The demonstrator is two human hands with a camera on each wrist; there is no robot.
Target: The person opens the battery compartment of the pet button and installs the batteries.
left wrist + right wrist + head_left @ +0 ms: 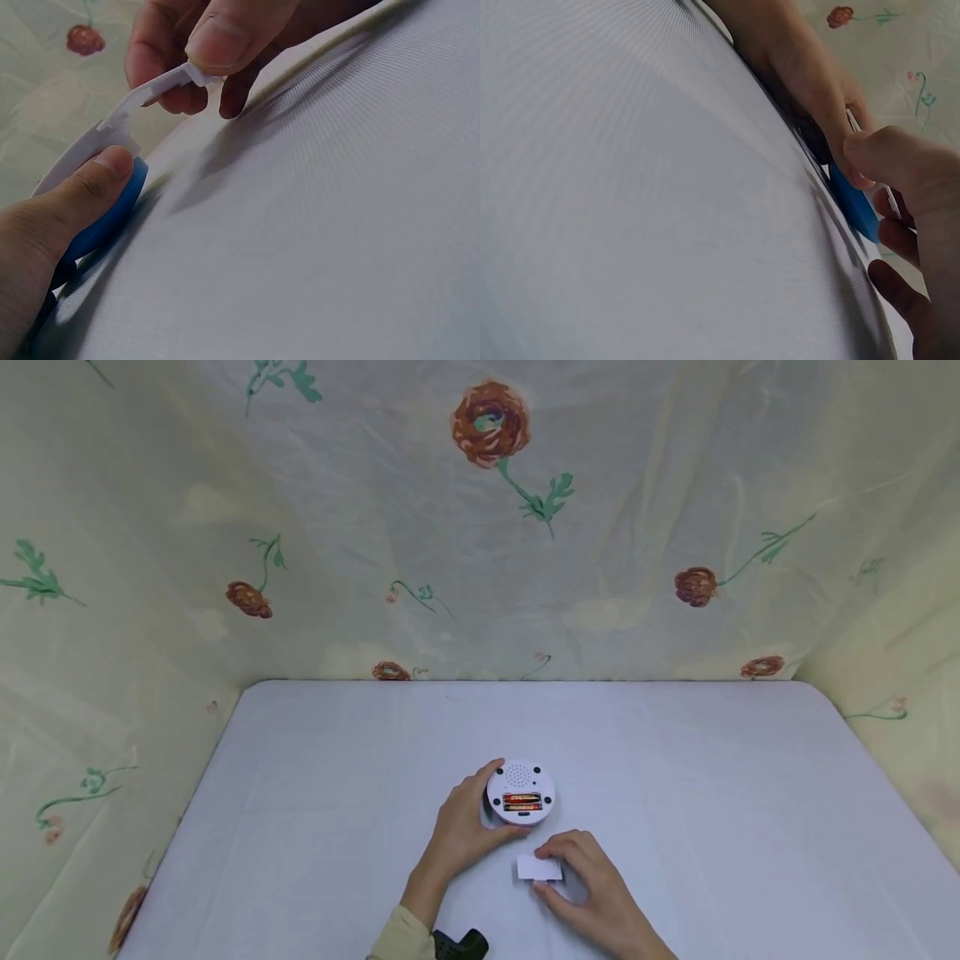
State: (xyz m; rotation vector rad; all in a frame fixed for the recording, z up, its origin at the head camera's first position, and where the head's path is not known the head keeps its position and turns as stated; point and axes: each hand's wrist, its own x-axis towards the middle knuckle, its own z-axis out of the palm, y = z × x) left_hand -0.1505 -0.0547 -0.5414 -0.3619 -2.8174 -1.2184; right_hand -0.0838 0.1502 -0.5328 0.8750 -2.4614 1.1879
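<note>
A round white device [517,775] lies face down, its underside showing speaker holes, small dark feet and an uncovered battery compartment. Two orange-and-black batteries [522,802] sit side by side in that compartment. My left hand [463,825] grips the device from the left, thumb at its near edge and fingers round the far side. Its blue side [109,219] shows below the thumb in the left wrist view. Just in front and to the right, my right hand [592,883] pinches a white battery cover [537,867] between thumb and fingers, close to the device.
The table [315,793] has a white cloth over it. A curtain [360,502] printed with flowers hangs along the back and both sides. By the left forearm, a black object [467,945] shows at the bottom edge of the head view.
</note>
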